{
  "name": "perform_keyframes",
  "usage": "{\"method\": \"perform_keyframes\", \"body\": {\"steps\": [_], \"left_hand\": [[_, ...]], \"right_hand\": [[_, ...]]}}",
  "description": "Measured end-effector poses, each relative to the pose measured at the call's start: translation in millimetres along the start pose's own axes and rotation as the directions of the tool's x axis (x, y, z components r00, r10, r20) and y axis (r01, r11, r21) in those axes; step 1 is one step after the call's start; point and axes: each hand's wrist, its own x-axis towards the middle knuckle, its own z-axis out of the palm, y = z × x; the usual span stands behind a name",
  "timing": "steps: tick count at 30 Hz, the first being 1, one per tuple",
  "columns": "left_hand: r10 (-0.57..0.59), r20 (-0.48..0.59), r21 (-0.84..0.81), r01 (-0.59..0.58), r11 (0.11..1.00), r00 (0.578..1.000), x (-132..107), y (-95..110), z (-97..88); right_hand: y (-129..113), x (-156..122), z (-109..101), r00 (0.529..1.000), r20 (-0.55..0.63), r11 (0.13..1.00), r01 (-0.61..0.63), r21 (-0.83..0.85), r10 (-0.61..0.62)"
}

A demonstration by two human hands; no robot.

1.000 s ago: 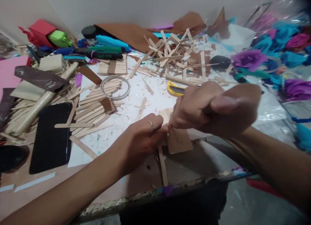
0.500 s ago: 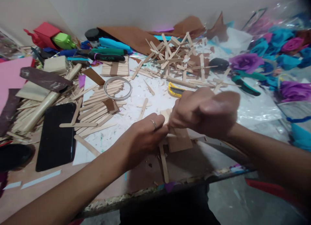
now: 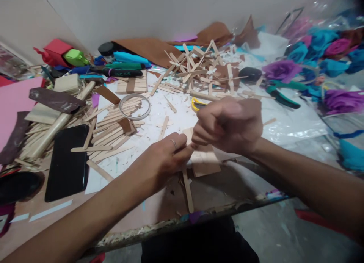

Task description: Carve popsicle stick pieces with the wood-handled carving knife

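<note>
My left hand (image 3: 166,158), a ring on one finger, has its fingers curled and pinches the top of a small panel of glued wooden sticks (image 3: 206,162) lying on the table. My right hand (image 3: 230,122) is closed in a fist just above and to the right of it, fingertips meeting the left hand's at the panel's upper edge. What the right fist grips is hidden. A single long stick (image 3: 187,189) lies below the panel, pointing toward the table's front edge.
Loose sticks (image 3: 113,126) and a tape ring (image 3: 134,106) lie left of centre, beside a black phone (image 3: 67,161). A stick pile (image 3: 199,68), yellow cutter (image 3: 196,104), green pliers (image 3: 280,94) and paper flowers (image 3: 281,70) fill the back and right. The worn table edge (image 3: 170,227) runs in front.
The view has shifted a little. My right fist has drawn in leftward and sits closer over the panel. My left hand stays pinched on the panel.
</note>
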Motion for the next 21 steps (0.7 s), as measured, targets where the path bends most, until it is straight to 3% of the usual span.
{"method": "perform_keyframes", "body": {"steps": [6, 11, 14, 16, 19, 21], "left_hand": [[0.122, -0.074, 0.126, -0.112, 0.986, 0.99, 1, -1, 5.5], [0.109, -0.081, 0.158, -0.095, 0.983, 0.991, 1, -1, 5.5], [0.014, -0.052, 0.055, -0.011, 0.998, 0.999, 2, 2, 4.1], [-0.112, -0.051, -0.028, 0.11, 0.993, 0.992, 5, 7, 2.9], [-0.346, -0.047, -0.164, 0.334, 0.928, 0.937, 9, 14, 0.7], [-0.436, 0.007, -0.235, 0.425, 0.874, 0.9, 12, 16, -0.6]], "right_hand": [[20, 2, 4, 0.979, -0.199, 0.999, -0.034, 0.016, 0.037], [22, 6, -1, 0.927, -0.346, 0.979, -0.085, 0.186, 0.146], [16, 9, -2, 0.91, -0.392, 0.969, -0.041, 0.243, 0.137], [13, 9, -1, 0.913, -0.392, 0.97, -0.016, 0.241, 0.113], [13, 6, 1, 0.946, -0.319, 0.981, 0.013, 0.193, 0.05], [14, 3, -1, 0.969, -0.249, 0.987, 0.041, 0.153, -0.002]]}}
